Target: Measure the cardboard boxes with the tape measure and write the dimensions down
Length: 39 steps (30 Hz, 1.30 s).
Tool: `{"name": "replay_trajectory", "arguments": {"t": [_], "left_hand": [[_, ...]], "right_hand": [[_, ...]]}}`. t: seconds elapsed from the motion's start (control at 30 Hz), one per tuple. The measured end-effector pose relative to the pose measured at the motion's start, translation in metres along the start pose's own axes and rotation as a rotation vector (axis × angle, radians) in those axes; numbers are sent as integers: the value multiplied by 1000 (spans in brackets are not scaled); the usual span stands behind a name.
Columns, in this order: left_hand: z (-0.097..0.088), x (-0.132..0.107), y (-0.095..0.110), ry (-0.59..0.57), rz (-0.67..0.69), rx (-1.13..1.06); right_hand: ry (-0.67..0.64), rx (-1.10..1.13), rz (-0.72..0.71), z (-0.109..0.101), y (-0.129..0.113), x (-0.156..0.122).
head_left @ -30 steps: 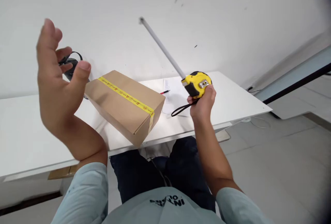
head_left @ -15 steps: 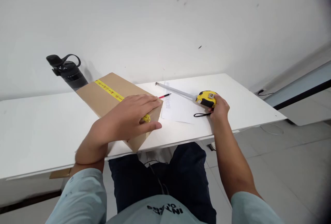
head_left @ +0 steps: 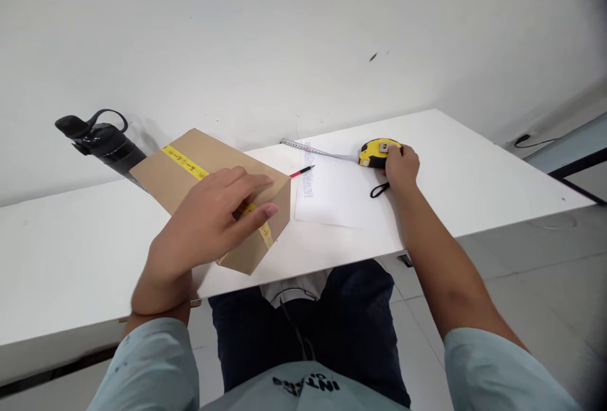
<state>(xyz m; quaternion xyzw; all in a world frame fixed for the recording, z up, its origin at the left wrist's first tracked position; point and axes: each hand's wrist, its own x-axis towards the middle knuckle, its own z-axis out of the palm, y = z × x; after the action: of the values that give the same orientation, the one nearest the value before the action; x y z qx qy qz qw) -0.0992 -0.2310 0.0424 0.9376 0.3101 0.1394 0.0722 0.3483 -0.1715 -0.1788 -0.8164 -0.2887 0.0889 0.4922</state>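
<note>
My left hand [head_left: 208, 224] lies flat, fingers stretched out, on top of a brown cardboard box [head_left: 190, 164] sealed with yellow tape [head_left: 183, 160]. The box sits on the white table [head_left: 450, 177] near its front edge. My right hand [head_left: 402, 165] is closed on a yellow and black tape measure [head_left: 374, 152] resting on the table, its blade [head_left: 313, 148] pulled out to the left along the far side of a sheet of paper [head_left: 336, 199]. A red pen [head_left: 301, 172] lies between box and paper.
A black water bottle [head_left: 102, 142] stands behind the box by the white wall. A black wrist loop [head_left: 379, 190] trails from the tape measure. Grey floor tiles and a cable lie to the right. My dark-trousered legs are under the table edge.
Both hands came down from the air: the left one landed flat on the box, the right one set the tape measure on the table and then slid it farther back with the blade extended.
</note>
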Motion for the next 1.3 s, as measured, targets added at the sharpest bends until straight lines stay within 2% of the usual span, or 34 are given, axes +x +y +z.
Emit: {"name": "replay_trajectory", "arguments": {"t": [0.1,0.27,0.4,0.5,0.57,0.6,0.63,0.67,0.73,0.83,0.9,0.97,1.1,1.3], "left_hand": [[-1,3,2,-13,-13,7],[1,2,0,1,6,24],[2,0,-1,42,40,32],[2,1,-2,42,44,38],[3,2,-3,22,51,37],[4,3,-3,12,60,31],[4,3,-5,4,76,19],[5,3,-6,1,96,3],[7,3,-8,10,130,-26],[9,2,-9,30,130,-28],[9,2,-8,46,114,-6],[9,2,-6,68,118,10],[8,3,-5,101,132,10],[5,2,-4,42,89,-34]], "right_hand": [[48,-74,32,6,4,0],[52,-179,65,15,0,0],[46,-232,42,11,-4,-6],[115,-284,-44,1,-18,-20],[132,-391,-213,0,-35,-35],[72,-475,-337,2,-45,-44],[-59,-567,-465,8,-55,-53],[-266,-660,-592,15,-64,-62],[-473,-702,-682,34,-78,-76],[-596,-709,-717,59,-87,-86],[-637,-701,-740,66,-87,-88],[-638,-694,-750,65,-86,-88],[-531,-706,-697,53,-85,-88],[-426,-666,-616,37,-84,-80]]}}
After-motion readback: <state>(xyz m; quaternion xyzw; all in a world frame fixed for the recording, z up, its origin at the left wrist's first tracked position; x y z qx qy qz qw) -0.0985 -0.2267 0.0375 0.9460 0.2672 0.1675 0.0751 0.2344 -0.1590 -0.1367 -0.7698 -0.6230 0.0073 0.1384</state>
